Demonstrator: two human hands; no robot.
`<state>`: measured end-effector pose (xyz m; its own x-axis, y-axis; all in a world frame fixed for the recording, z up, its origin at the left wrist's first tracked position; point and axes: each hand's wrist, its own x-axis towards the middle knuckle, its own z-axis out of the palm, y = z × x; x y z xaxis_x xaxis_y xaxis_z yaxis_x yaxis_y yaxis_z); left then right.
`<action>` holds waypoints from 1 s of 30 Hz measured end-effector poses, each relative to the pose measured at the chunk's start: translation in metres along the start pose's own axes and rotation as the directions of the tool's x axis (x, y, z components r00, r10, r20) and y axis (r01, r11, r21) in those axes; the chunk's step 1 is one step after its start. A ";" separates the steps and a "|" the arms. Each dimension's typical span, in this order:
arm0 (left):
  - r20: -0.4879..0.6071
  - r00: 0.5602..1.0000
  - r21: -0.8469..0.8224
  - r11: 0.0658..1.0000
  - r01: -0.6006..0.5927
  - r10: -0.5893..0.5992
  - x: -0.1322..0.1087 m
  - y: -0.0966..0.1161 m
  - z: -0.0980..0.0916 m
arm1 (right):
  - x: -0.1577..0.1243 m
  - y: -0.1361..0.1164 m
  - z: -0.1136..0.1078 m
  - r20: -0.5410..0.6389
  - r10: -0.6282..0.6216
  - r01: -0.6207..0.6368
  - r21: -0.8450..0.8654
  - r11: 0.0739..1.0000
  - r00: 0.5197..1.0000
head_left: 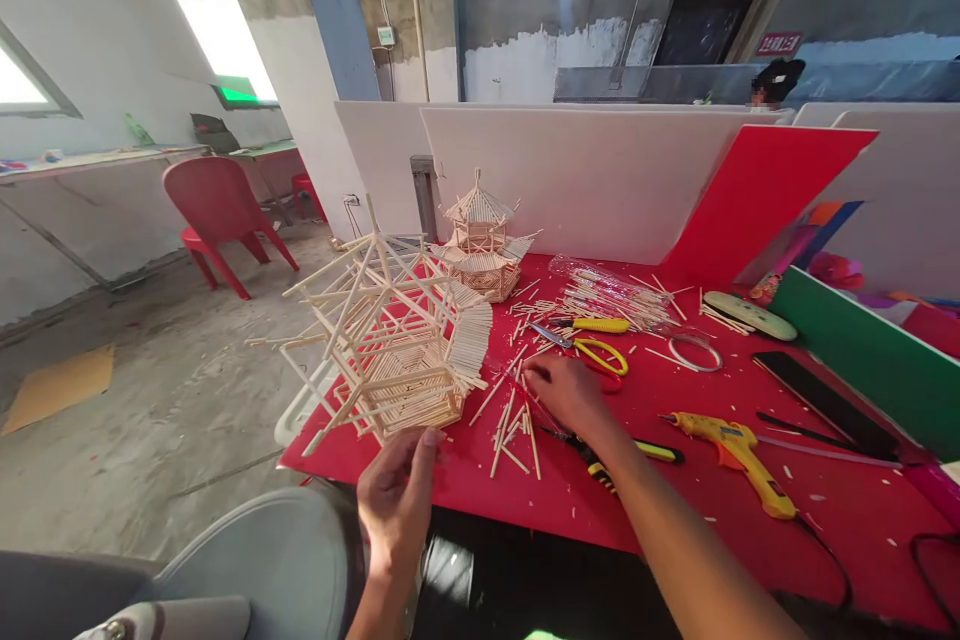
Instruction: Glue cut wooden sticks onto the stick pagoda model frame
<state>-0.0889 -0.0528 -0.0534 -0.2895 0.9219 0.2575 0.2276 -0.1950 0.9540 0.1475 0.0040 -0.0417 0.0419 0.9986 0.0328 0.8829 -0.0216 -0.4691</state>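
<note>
My left hand (395, 488) grips the near bottom edge of a wooden stick model (390, 340), a roof-like frame tilted at the table's left corner. My right hand (564, 392) lies palm down on the red table (675, 510), fingers curled over loose wooden sticks (514, 430); whether it pinches one is hidden. A finished stick pavilion (480, 235) stands behind the frame.
Yellow-handled scissors (596, 350), a yellow utility knife (596, 325), a yellow glue gun (739, 450), a bag of sticks (607, 295), a dark phone (825, 400) and a wire ring (694, 352) lie on the table. White and red boards stand behind. A red chair (217, 215) sits left.
</note>
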 end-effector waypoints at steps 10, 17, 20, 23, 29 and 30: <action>0.300 0.952 0.139 0.985 -0.099 0.053 -0.006 0.005 0.032 | 0.036 0.020 -0.007 0.250 -0.268 0.346 -0.360 0.867 0.931; 0.363 0.932 0.297 0.949 -0.110 -0.005 -0.003 -0.002 0.040 | 0.072 0.020 -0.007 0.432 -0.425 0.596 -0.431 0.677 0.795; 0.424 0.905 0.350 0.928 -0.129 -0.034 -0.004 -0.010 0.042 | 0.081 0.021 -0.007 0.482 -0.447 0.650 -0.441 0.619 0.753; 0.410 0.911 0.372 0.920 -0.128 -0.039 -0.004 -0.017 0.043 | 0.085 0.022 -0.009 0.509 -0.462 0.681 -0.445 0.581 0.726; 0.365 0.929 0.314 0.947 -0.062 -0.060 -0.002 -0.023 0.043 | 0.084 0.029 -0.026 0.450 -0.441 0.628 -0.503 0.593 0.777; 0.358 0.931 0.304 0.951 -0.051 -0.064 -0.002 -0.024 0.043 | 0.084 0.030 -0.030 0.427 -0.432 0.607 -0.516 0.605 0.794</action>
<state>-0.0534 -0.0357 -0.0837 0.0487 0.9911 0.1237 0.5137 -0.1311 0.8479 0.1914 0.0854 -0.0264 -0.5480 0.8232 -0.1484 0.8008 0.5676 0.1910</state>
